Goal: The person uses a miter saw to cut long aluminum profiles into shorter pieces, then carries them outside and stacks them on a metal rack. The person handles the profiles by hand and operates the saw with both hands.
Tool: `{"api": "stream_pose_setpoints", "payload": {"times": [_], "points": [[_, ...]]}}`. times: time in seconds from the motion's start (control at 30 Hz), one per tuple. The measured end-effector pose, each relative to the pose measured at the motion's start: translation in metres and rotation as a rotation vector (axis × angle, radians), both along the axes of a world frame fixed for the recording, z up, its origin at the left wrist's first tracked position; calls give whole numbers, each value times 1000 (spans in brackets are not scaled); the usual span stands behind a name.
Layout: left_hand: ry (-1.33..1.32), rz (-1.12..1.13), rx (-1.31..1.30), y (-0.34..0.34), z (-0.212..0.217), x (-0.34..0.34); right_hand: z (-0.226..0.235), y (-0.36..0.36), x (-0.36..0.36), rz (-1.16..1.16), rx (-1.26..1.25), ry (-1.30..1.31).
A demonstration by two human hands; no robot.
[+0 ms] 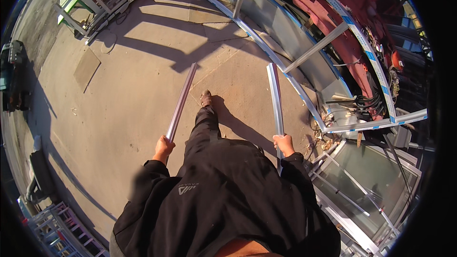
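In my left hand (164, 147) is a long, narrow metal profile (183, 91), its far end pointing ahead and slightly right over the concrete. My right hand (284, 145) is wrapped round a second metal profile (274, 93), silvery and grooved, which points ahead and a little left. Both lengths hang off the ground at my sides, roughly parallel, with my body between them. The fingers of both hands are closed. Their near ends are partly hidden by my hands and dark sleeves.
A large metal frame (304, 96) with blue tape stands close on the right, before red machinery (314, 12). Glazed window units (376, 181) lie at the lower right. A flat board (87, 70) rests on the concrete, a metal rack (90, 4) stands far left, and ladders (64, 228) lie lower left.
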State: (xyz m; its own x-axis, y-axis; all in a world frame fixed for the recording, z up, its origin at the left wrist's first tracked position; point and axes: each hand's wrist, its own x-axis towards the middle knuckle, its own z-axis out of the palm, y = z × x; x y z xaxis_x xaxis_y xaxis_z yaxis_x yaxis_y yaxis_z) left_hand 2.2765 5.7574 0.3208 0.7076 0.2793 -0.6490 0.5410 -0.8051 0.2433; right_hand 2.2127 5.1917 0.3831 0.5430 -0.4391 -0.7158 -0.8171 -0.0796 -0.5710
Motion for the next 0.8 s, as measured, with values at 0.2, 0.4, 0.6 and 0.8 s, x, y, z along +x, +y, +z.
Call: {"api": "stream_pose_setpoints", "payload": {"times": [0.2,0.4,0.6,0.8], "points": [[147,-619,116,24,-76,185,-14,11,137,65,-217,255],[159,-223,-3,6,-51,398,-41,-4,292,41,-216,214],[171,-140,33,-11,-74,578,-102,-45,478,32,-44,73],[250,-71,167,-11,-112,734,-183,-67,681,78,-18,180]]}}
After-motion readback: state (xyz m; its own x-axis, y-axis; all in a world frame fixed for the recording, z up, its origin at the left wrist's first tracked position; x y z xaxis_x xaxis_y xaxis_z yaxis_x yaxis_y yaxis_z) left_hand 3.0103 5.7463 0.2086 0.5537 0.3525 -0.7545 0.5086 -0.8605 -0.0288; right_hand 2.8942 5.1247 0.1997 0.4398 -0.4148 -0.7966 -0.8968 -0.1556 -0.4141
